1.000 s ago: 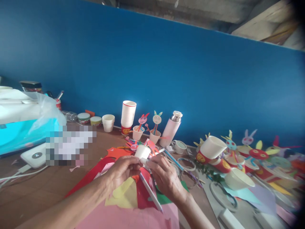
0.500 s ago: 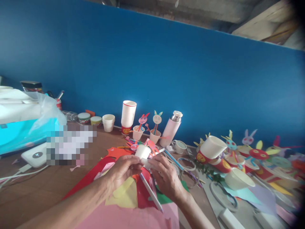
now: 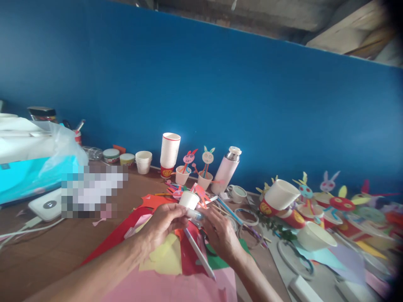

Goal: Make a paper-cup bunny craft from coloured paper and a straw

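Observation:
My left hand (image 3: 165, 224) pinches the left end of a small white tube with a clear bluish part (image 3: 194, 214), perhaps a glue stick. My right hand (image 3: 220, 233) has its curled fingers at the tube's other end. Just behind the tube is a white paper cup (image 3: 189, 199), with pink and red paper cut-outs (image 3: 201, 196) by its rim. Below my hands, a white and purple pen (image 3: 200, 255) lies across red paper (image 3: 189, 261). Yellow paper (image 3: 163, 253) and a pink sheet (image 3: 170, 287) lie nearer to me.
Behind stand a cup stack (image 3: 170, 153), two paper-figure cups (image 3: 181, 175) (image 3: 205, 180) and a pink thermos (image 3: 225, 172). Tape rolls (image 3: 247, 216), loose cups (image 3: 315, 235) and more paper figures (image 3: 343, 204) crowd the right. A power bank (image 3: 47, 204) and blue bag (image 3: 37, 178) are left.
The tube's clear bluish part now shows between my hands, where only white showed before. My right hand has shifted slightly to the right. The cup and papers stay put.

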A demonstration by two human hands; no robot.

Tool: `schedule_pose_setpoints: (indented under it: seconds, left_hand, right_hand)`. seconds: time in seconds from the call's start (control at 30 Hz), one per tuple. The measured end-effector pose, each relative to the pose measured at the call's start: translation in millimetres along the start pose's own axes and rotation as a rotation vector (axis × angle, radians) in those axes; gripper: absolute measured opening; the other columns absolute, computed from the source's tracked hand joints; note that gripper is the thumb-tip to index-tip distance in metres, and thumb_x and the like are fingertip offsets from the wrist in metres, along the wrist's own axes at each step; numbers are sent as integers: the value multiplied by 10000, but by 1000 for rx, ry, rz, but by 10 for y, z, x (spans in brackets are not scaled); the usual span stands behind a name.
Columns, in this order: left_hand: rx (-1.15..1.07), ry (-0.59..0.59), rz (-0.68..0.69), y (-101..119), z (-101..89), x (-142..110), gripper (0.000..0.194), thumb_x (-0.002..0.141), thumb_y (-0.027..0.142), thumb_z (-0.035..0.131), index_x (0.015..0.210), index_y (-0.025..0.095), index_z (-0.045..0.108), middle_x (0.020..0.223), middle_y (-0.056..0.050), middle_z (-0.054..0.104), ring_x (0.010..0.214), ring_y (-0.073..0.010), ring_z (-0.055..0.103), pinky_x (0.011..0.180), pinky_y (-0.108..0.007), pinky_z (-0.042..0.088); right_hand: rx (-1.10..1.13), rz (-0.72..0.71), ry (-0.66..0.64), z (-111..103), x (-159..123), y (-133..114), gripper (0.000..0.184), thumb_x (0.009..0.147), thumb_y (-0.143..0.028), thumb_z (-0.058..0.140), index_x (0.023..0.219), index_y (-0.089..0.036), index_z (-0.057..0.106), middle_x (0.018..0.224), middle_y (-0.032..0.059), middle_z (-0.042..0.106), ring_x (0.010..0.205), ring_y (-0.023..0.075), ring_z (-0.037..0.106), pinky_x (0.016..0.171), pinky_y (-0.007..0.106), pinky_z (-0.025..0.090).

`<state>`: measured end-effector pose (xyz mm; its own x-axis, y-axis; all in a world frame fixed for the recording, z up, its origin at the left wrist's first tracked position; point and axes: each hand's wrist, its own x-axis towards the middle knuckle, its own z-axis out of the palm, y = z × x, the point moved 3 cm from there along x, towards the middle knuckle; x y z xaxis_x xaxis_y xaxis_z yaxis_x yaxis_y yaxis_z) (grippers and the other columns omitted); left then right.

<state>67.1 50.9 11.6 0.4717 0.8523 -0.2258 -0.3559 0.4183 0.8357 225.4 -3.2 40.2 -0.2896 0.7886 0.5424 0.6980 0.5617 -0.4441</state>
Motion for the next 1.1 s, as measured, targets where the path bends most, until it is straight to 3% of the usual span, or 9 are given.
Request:
schedule_pose_setpoints:
  seconds: [0.9,1.1]
  left_hand:
    - [149,10,57,21,40,-11,170,632,287,691,646,126,639,571,-18,624,551,-108,569,582,-205,422]
    - [187,11,77,10,44,4,174,635,276,688,670,109,656,595,-32,633,543,-103,564,572,-199,419]
  right_hand:
    - [42,92,-70,-9,-1,7,274,899,-182,365,1088,-201,564,962,59,640,841,171,604,715,264,463]
    - [45,145,-59,1,-22,42,280,911,-214,341,1055,-198,580,855,39,653,766,162,612,641,237,455]
